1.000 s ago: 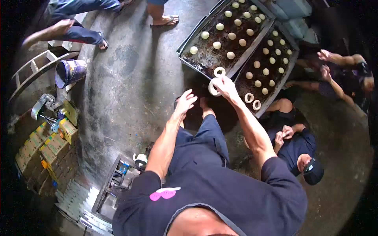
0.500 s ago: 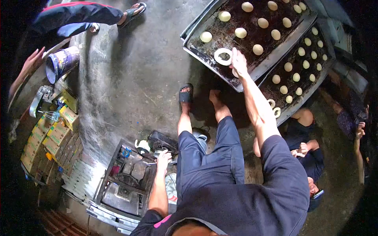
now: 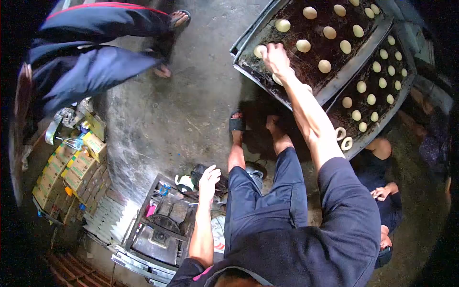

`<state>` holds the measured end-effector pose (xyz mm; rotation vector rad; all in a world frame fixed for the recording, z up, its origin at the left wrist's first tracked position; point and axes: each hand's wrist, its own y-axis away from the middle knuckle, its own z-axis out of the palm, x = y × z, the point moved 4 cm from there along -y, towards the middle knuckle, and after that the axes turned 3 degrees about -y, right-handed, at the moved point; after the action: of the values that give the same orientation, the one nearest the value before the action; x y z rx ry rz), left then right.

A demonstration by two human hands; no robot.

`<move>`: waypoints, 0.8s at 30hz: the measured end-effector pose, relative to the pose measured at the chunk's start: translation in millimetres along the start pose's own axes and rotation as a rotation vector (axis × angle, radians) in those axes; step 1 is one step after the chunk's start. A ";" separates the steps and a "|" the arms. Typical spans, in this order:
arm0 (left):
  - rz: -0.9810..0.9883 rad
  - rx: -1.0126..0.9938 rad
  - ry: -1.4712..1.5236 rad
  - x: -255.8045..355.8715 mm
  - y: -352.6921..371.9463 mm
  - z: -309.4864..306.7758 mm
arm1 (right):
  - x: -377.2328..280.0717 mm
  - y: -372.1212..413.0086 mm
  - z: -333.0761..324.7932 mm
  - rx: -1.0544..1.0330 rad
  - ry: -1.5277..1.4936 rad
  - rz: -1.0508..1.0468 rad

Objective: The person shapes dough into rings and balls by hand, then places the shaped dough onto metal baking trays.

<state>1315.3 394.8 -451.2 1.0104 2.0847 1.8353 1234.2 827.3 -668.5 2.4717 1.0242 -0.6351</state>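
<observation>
My right hand (image 3: 276,58) is over the near-left corner of a dark baking tray (image 3: 313,12). Its fingers are bent against the right side of a pale dough ball (image 3: 259,51), partly hiding it. Below the wrist, a pale dough piece (image 3: 277,79) is partly covered, so its shape cannot be told. Several round dough balls (image 3: 303,46) sit spaced out on this tray. My left hand (image 3: 209,182) is raised beside the stove (image 3: 160,234), fingers loosely bent and apart, with nothing visible in it.
A second tray (image 3: 334,112) at the right carries dough balls and two dough rings (image 3: 346,143). A person (image 3: 382,201) is close on my right. Another person's legs (image 3: 100,62) are at the upper left. Cartons (image 3: 79,167) and a whisk (image 3: 71,142) are at the left.
My right hand has moved from the dough ring to the dough ball at the tray's left. My left hand has lifted slightly. The person at upper left has stepped further into view.
</observation>
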 end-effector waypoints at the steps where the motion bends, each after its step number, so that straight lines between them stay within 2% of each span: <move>1: -0.002 0.019 0.012 4.3 -2.1 -1.7 | -5.8 -0.4 16.3 0.034 0.090 -0.085; 2: 0.017 0.025 0.018 12.0 -3.5 -0.5 | -14.2 0.3 20.2 0.116 0.110 -0.178; 3: 0.015 0.024 0.016 20.6 -3.5 2.9 | -22.8 6.3 15.9 0.091 -0.053 -0.190; 5: 0.111 0.037 0.089 43.1 -5.9 13.2 | -37.8 27.6 -2.3 -0.085 -0.253 -0.066; 7: 0.158 -0.024 0.109 64.0 -7.3 27.1 | -69.1 70.3 -53.3 -0.118 -0.520 0.145; 9: 0.260 0.005 0.260 98.3 9.1 56.8 | -95.7 131.1 -105.4 -0.213 -0.735 0.212; 10: 0.220 -0.096 0.268 116.8 24.7 75.0 | -113.5 164.4 -133.0 -0.413 -0.934 0.386; 11: 0.230 -0.194 0.300 117.8 32.7 89.0 | -112.6 200.0 -130.5 -0.503 -1.017 0.385; 13: 0.166 -0.373 0.078 135.2 59.4 113.9 | -129.3 252.0 -167.4 -0.468 -1.270 0.493; 15: 0.345 -0.538 -0.108 134.0 76.1 123.1 | -139.8 288.2 -218.8 -0.290 -1.431 0.595; 17: 0.367 -0.575 -0.033 149.1 107.4 128.5 | -157.5 301.1 -249.7 -0.174 -1.409 0.568; 19: 0.492 -0.699 -0.037 154.9 131.5 131.7 | -167.9 319.1 -271.5 -0.078 -1.428 0.536; 21: 0.582 -0.709 -0.091 169.3 152.9 135.1 | -177.3 324.6 -289.3 0.026 -1.226 0.428; 23: 0.640 -0.682 -0.123 176.6 185.9 134.8 | -186.3 323.1 -316.4 0.006 -1.217 0.426; 24: 0.710 -0.703 -0.206 174.8 197.4 135.4 | -189.1 323.1 -333.8 0.073 -1.260 0.425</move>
<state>1330.4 608.3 -246.0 1.7166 0.8505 2.3502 1437.5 679.6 -234.4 1.6318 -0.0201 -1.7034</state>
